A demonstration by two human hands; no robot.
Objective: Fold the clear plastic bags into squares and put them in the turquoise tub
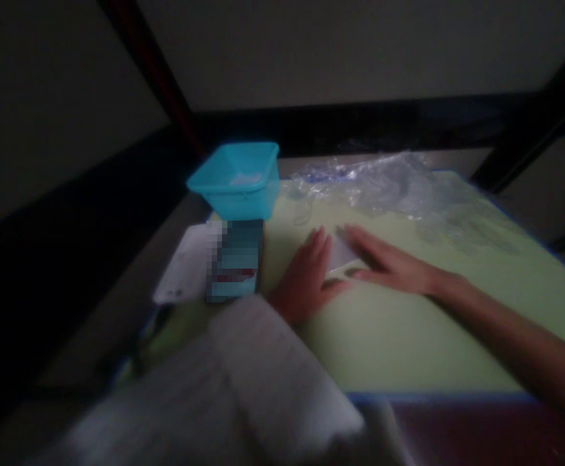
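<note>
A small whitish flat piece (343,254), perhaps paper or plastic, lies on the yellow-green tabletop (384,343) between my hands. My left hand (309,275) rests flat at its left edge, fingers stretched forward and thumb pointing right. From the right, my right hand (384,259) reaches over its other side with fingers extended and the thumb apart. Both hands look open and pressed down. Blur and the fingers hide part of the piece, so its exact kind does not show.
A turquoise plastic basin (243,191) with something pale inside stands at the back left. Before it lie a white sheet or card (189,262) and a dark teal, partly pixelated rectangular item (238,259). Crumpled clear plastic (389,184) spreads along the back. Blue trim edges the table.
</note>
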